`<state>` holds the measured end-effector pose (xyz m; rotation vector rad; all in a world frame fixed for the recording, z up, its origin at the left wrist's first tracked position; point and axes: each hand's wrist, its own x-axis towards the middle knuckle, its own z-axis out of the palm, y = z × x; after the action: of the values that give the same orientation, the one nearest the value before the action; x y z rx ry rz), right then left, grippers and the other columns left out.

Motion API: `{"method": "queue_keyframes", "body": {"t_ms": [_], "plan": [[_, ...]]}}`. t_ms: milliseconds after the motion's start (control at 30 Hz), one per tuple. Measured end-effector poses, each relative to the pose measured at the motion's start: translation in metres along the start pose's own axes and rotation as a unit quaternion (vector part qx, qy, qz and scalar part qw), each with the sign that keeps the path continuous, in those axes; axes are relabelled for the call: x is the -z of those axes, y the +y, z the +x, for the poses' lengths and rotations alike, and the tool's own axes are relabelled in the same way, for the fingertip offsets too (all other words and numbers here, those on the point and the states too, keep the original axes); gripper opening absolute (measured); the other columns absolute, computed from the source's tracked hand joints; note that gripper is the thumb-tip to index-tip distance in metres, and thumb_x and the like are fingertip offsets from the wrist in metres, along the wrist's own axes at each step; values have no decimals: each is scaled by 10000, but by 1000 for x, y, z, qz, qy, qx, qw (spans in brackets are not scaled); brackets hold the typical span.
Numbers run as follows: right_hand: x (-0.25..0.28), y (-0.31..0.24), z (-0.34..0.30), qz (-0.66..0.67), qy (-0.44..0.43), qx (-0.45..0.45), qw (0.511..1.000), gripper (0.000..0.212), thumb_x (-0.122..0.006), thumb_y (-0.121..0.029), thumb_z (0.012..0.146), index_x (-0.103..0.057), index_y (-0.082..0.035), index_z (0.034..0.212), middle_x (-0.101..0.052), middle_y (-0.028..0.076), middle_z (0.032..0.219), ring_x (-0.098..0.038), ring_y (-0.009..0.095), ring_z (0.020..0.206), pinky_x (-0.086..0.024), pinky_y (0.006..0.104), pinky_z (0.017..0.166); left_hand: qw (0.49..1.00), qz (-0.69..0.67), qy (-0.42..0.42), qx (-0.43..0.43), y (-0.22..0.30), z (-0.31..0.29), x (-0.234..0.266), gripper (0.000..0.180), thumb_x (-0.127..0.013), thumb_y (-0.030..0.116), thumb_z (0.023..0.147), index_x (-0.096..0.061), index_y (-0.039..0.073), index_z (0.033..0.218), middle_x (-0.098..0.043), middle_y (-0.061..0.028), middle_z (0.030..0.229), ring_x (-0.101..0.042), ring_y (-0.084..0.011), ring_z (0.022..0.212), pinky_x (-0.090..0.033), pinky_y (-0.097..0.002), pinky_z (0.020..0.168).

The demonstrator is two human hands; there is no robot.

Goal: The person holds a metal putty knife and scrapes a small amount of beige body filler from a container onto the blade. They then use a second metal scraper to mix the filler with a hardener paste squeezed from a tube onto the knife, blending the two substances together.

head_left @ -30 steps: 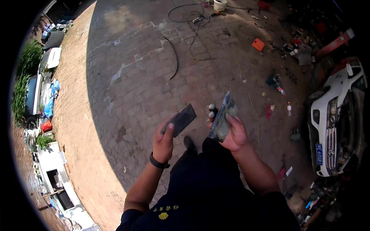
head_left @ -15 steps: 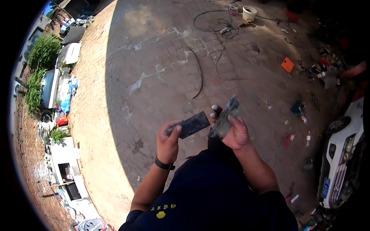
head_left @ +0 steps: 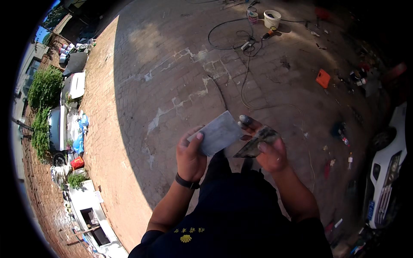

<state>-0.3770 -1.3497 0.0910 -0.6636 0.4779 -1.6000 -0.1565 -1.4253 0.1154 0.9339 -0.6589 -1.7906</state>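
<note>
Grey plate [head_left: 220,134] is held; shirt print [head_left: 186,238] seems lettered.

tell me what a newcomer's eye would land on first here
Likely the pale plate in the left hand and the dark-smeared plate in the right hand, near the picture's centre. After that, perhaps the sunlit paving down the left side, the white car at the right edge, and the orange object at upper right.

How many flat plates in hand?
2. A pale grey plate in the left hand and a darker plate in the right hand. Any stacked behind these would be hidden.
</note>
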Motion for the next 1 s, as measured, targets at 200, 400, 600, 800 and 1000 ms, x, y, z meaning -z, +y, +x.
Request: {"method": "queue_keyframes", "body": {"t_ms": [200, 400, 600, 800, 1000], "plan": [[18, 11, 34, 4, 137, 51, 989, 497, -626, -116, 949, -516, 1, 1420, -418, 251, 1592, -424, 382, 1471, -376, 527, 1186, 991, 19, -107, 77, 4, 102, -23, 372, -717, 121, 976, -609, -60, 1283, -675, -164, 1214, -652, -252, 1132, -532, -386, 988], [11, 16, 62, -50, 253, 133, 957, 516, -609, -101, 957, -472, 39, 1434, -424, 280, 1576, -485, 389, 1420, -418, 535, 1166, 942, -13, -259, 214, 25, 164, -55, 384, -687, 140, 995, -590, -28, 1327, -669, -150, 1241, -654, -260, 1140, -517, -417, 1022], [-15, 15, 94, -21, 259, 235, 937, 344, -620, -134, 967, -542, -34, 1287, -398, 243, 1600, -469, 384, 1427, -389, 546, 1174, 891, 72, -377, 242, 30, 198, -64, 411, -687, 187, 1013, -578, -49, 1332, -672, -130, 1220, -650, -223, 1128, -517, -392, 1006], [-9, 9, 98, 32, 220, 262, 939, 241, -660, -199, 980, -564, -89, 1172, -479, 192, 1538, -500, 340, 1402, -384, 499, 1169, 864, 117, -440, 214, 40, 214, -80, 424, -628, 218, 1052, -585, -74, 1356, -685, -106, 1198, -639, -168, 1095, -505, -327, 969], [-7, -5, 102, 42, 201, 265, 942, 231, -677, -208, 969, -568, -87, 1133, -541, 179, 1454, -532, 321, 1361, -417, 486, 1135, 852, 146, -461, 199, 50, 215, -100, 407, -610, 198, 1059, -581, -78, 1356, -695, -121, 1199, -647, -177, 1102, -512, -333, 960]]}}
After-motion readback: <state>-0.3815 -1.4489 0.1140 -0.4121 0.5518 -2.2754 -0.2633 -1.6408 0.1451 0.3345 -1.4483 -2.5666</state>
